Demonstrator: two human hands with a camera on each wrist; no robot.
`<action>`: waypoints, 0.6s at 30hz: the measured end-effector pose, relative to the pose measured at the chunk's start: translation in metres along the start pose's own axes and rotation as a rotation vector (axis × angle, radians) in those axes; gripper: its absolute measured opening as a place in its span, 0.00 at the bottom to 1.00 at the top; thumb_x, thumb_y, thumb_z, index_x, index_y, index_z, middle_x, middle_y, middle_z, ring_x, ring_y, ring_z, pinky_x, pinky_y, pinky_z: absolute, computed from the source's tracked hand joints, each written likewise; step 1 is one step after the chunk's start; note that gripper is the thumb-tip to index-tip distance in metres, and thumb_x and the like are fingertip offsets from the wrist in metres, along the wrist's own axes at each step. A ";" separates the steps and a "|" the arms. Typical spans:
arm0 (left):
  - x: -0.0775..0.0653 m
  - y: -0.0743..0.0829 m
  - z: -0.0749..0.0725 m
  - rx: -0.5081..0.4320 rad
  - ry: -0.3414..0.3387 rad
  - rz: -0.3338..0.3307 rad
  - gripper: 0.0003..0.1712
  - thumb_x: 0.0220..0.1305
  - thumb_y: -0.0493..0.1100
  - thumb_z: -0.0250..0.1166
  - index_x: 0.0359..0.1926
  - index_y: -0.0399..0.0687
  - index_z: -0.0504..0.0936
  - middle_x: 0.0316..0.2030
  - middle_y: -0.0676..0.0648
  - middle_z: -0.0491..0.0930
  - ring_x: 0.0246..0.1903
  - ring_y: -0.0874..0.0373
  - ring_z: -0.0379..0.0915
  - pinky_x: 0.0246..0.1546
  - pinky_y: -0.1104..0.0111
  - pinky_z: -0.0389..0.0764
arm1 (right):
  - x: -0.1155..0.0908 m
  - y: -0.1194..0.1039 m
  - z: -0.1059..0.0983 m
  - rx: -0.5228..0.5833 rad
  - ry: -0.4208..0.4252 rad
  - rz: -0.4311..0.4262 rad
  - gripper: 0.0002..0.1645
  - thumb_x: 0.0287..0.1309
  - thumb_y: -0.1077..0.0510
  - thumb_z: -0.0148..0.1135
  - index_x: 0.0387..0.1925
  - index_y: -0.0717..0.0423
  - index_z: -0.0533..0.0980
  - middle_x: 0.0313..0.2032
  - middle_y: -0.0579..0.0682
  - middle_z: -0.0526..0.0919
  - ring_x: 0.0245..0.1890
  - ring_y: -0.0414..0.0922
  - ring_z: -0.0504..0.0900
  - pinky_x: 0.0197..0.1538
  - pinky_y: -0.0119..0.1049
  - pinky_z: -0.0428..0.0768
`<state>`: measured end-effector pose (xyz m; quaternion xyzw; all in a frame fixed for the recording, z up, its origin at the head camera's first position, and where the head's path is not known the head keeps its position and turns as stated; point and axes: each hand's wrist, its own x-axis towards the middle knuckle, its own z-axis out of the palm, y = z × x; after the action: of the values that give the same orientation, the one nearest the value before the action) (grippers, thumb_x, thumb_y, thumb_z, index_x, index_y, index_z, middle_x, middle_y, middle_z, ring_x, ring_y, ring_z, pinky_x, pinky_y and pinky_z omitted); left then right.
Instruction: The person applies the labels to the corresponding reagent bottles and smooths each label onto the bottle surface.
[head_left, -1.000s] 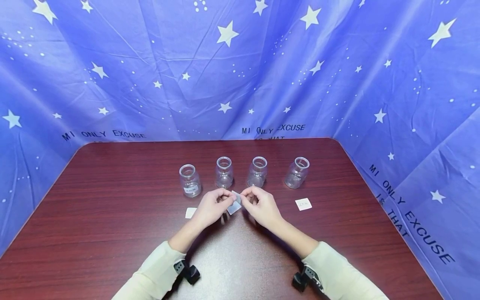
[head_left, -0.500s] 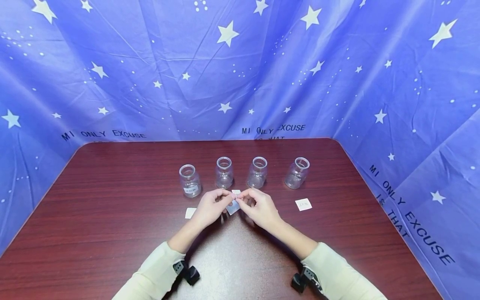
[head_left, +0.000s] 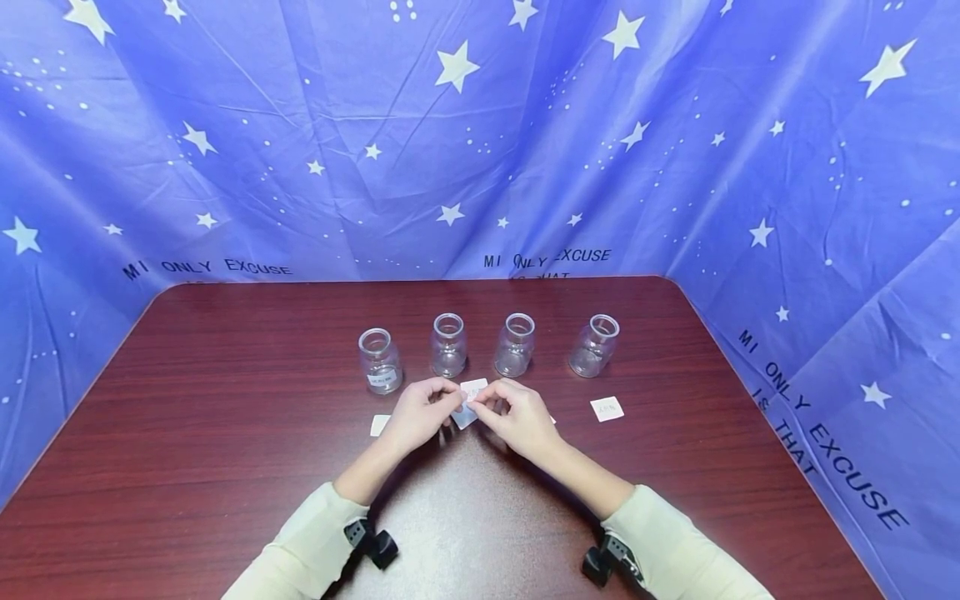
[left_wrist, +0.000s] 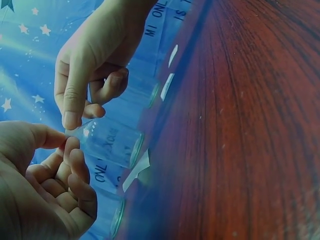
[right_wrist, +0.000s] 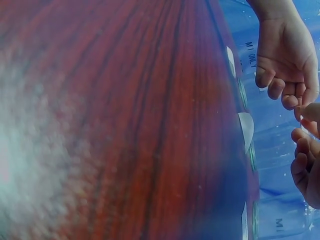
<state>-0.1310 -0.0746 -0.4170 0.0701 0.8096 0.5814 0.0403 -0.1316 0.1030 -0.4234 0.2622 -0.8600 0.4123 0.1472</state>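
White, marked label point(head_left: 473, 386) rises just beyond the fingertips, midway between left hand point(head_left: 422, 414) and right hand point(head_left: 521, 417), both pinching it, neither clearly nearer, its long axis unclear.

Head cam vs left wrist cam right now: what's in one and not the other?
Head only: pale sleeves, black wrist devices, the label on the leftmost jar.
Left wrist only: palm side of the left hand.
Both: right hand, some glass jars, paper slips, table, starry curtain.
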 end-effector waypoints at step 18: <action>0.002 -0.002 0.000 0.018 0.000 -0.037 0.07 0.58 0.37 0.59 0.33 0.39 0.82 0.23 0.45 0.82 0.17 0.61 0.72 0.21 0.73 0.73 | -0.001 0.001 0.000 -0.099 -0.037 -0.048 0.04 0.50 0.57 0.68 0.26 0.50 0.79 0.22 0.41 0.77 0.22 0.38 0.74 0.26 0.22 0.70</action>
<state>-0.1336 -0.0752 -0.4189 0.0555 0.8160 0.5732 0.0501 -0.1320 0.1036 -0.4247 0.2828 -0.8755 0.3605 0.1539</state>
